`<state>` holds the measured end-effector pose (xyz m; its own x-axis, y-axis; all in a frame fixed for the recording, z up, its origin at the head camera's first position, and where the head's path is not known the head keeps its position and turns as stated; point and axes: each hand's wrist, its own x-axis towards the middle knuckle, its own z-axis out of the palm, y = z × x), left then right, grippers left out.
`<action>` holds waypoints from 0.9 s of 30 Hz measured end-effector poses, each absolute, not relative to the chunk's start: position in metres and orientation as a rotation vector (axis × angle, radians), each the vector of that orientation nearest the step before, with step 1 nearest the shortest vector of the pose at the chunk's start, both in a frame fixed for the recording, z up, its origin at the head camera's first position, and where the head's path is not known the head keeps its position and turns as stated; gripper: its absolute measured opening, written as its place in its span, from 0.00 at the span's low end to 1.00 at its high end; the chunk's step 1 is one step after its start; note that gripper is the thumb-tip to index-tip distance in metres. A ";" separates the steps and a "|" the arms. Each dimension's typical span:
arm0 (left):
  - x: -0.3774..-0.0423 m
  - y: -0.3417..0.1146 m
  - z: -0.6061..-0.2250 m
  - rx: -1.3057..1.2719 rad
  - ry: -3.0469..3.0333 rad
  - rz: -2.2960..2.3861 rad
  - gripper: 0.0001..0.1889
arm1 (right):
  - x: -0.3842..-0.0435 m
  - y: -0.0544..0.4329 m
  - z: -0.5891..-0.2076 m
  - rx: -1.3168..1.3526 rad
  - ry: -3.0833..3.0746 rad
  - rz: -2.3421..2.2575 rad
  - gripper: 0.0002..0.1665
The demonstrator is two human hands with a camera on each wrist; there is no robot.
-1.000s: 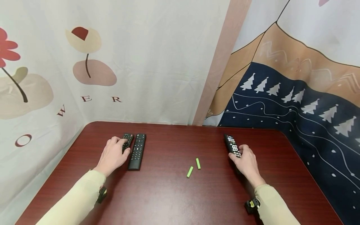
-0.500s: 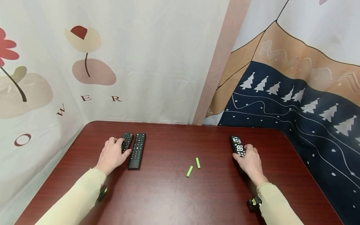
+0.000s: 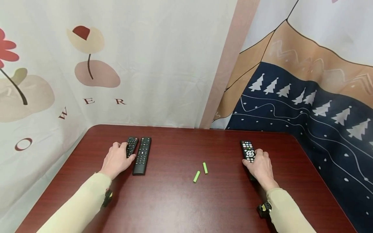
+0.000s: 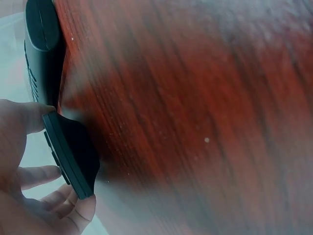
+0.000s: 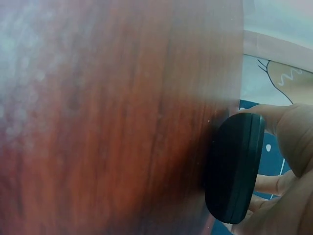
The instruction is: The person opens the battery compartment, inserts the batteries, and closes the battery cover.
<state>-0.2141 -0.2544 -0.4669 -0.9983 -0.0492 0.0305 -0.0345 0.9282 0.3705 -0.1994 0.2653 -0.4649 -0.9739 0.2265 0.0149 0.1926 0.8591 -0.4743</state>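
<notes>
My left hand [image 3: 115, 160] grips a black remote control [image 3: 132, 145] at the table's left side, thumb on one edge and fingers on the other. In the left wrist view that remote control [image 4: 73, 154] shows end-on, close over the wood. Just right of it lies a longer black remote control [image 3: 141, 157], buttons up. On the right side my right hand [image 3: 261, 168] holds a third remote control [image 3: 248, 151] with pale buttons across its width. The right wrist view shows the rounded end of this remote control [image 5: 234, 169] between thumb and fingers. The palm covers its near part.
Two small green batteries [image 3: 201, 172] lie apart near the middle of the dark red table [image 3: 175, 204]. A pale curtain [image 3: 163, 64] with printed flowers hangs behind the far edge. A navy and tan printed cloth [image 3: 279, 110] hangs at the right.
My right hand has shifted right with its remote control, which now points straighter away from me. The left hand stays about where it was, still holding its remote control.
</notes>
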 end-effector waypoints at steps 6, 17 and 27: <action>-0.216 -0.253 -0.465 0.092 -3.066 -0.598 0.36 | -0.199 0.265 -0.464 -0.328 -2.959 0.725 0.39; -0.214 -0.254 -0.463 0.123 -3.035 -0.693 0.33 | -0.197 0.265 -0.460 -0.319 -2.930 0.728 0.36; -0.215 -0.247 -0.454 0.119 -2.967 -0.803 0.30 | -0.199 0.259 -0.454 -0.291 -2.883 0.740 0.35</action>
<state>-0.2148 -0.2470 -0.4541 -0.9949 -0.0916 0.0432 -0.0573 0.8607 0.5058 -0.1986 0.2590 -0.4543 -0.9698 0.2236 0.0975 0.1490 0.8594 -0.4891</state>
